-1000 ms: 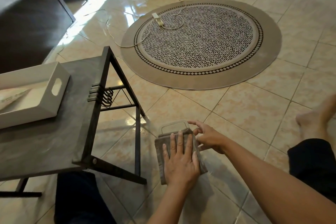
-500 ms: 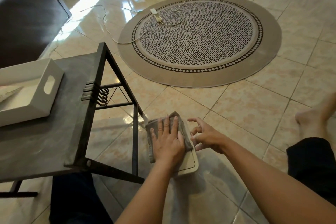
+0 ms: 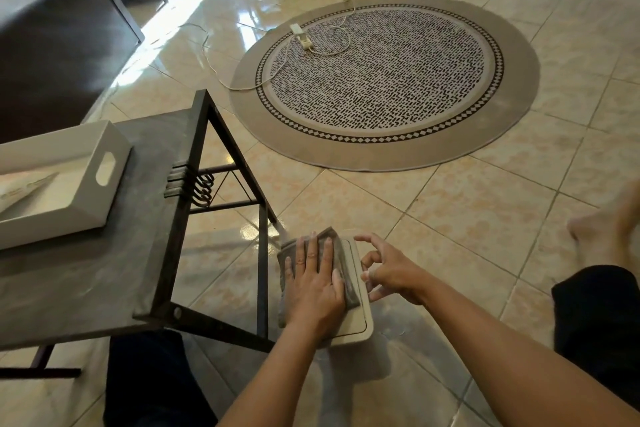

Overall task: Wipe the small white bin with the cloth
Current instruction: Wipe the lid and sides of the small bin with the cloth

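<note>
On the tiled floor beside the dark table (image 3: 86, 274), someone wipes a small white bin (image 3: 356, 291).

Beyond lies a round patterned rug (image 3: 384, 80). Left hand (image 3: 317, 291) lies flat, fingers spread, pressing a grey cloth (image 3: 337, 253) onto the bin's top; right hand (image 3: 389, 270), fingers loosely curled and apart, touches the bin's right edge, holding nothing.

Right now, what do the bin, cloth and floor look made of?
Bin: likely plastic, smooth off-white, moulded rounded rim.
Cloth: grey fabric, matte and soft, possibly microfibre; it folds under the left hand.
Floor: glazed tile, glossy, with grout lines and glare.
</note>
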{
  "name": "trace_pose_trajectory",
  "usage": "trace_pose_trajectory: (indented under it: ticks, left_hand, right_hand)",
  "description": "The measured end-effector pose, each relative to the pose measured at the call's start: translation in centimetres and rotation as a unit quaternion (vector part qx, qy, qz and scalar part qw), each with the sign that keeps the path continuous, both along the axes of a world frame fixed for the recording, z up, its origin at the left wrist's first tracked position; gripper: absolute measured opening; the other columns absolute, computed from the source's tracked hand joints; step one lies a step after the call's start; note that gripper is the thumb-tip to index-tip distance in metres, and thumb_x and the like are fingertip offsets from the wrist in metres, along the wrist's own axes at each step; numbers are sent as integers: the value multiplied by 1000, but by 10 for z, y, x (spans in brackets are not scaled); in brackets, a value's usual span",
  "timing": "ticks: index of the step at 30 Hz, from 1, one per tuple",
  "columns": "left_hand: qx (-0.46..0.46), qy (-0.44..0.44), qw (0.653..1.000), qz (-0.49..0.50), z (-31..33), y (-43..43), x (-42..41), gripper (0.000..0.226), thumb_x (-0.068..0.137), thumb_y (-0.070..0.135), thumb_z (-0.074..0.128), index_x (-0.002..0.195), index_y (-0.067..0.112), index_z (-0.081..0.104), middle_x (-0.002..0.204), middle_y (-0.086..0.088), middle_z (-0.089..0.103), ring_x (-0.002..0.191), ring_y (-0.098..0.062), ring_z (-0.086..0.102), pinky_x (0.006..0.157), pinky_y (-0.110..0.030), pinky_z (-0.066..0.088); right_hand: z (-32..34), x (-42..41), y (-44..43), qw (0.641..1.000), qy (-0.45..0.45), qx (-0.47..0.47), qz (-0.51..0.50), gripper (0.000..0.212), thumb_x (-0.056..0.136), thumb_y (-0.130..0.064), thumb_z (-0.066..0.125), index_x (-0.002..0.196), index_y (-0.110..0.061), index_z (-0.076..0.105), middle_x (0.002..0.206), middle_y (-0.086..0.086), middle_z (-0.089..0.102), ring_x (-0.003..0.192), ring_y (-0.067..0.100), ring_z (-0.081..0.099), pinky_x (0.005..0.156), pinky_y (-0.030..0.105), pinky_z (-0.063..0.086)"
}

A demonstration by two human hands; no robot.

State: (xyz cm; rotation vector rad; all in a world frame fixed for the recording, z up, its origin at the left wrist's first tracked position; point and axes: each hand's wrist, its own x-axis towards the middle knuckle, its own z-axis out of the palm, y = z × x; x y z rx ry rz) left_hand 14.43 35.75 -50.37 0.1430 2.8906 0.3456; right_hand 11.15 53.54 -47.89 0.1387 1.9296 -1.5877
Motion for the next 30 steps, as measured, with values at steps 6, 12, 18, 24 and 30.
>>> trace_pose_trajectory:
  ticks: [6,12,18,24,30]
  left_hand:
    - [-4,23,1000,-8,-4,11,49,64,99,42,14,153,25,-16,159,-3,-30,147,-23,-27,117,-45,-13]
    - [-22,23,999,-24,-4,37,41,65,98,42,18,155,23,-7,163,-6,-17,148,-27,-20,116,-48,-10]
    - [-44,-35,998,-20,18,38,-1,90,72,59,-10,151,21,-25,157,-6,-36,143,-27,-35,120,-54,-8]
    - [-54,-34,997,-36,15,36,-7,83,89,64,13,150,23,-27,154,-4,-40,141,-27,-37,119,-54,-11]
    - [-15,-20,1000,-1,13,12,-30,65,96,48,6,154,28,-17,162,-1,-26,146,-21,-28,119,-48,-13]
  right_hand:
    - [0,3,1,1000,-3,-2,-11,67,89,14,54,134,-33,42,101,15,53,72,22,64,64,41,64]
    - [6,2,5,1000,-18,-9,-3,71,84,18,51,135,-32,44,102,15,58,72,20,66,58,36,62]
    - [6,-1,2,1000,-18,-6,-7,75,81,19,49,133,-35,45,93,13,59,76,21,64,59,36,62]
    - [2,-4,2,1000,-8,-6,-7,75,80,20,50,131,-35,45,94,15,57,77,25,63,62,42,63]
    - [3,-5,-1,1000,-3,-9,-24,74,85,17,55,141,-30,44,94,11,54,70,20,64,59,38,64]
